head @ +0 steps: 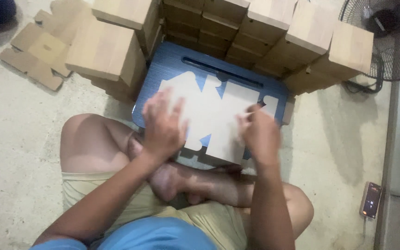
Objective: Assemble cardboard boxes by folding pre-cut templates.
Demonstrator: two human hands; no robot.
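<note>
A person sits cross-legged on a concrete floor (19,153), seen from above. The left hand (163,125) lies spread, fingers apart, flat on a pale die-cut cardboard sheet (218,111). The right hand (259,132) is blurred; its fingertips seem to pinch the sheet's right edge, though the grip cannot be told for certain. The sheet lies on a small blue table (181,60) just beyond both hands, over the person's shins. Directly past the table, stacks of folded cardboard boxes (112,51) form a wall, too many to count. Further left of the left hand lie flat cardboard pieces (38,51). Beyond the right hand stands one fan (390,37); nearer, to its right, one phone (371,200) on open floor.
</note>
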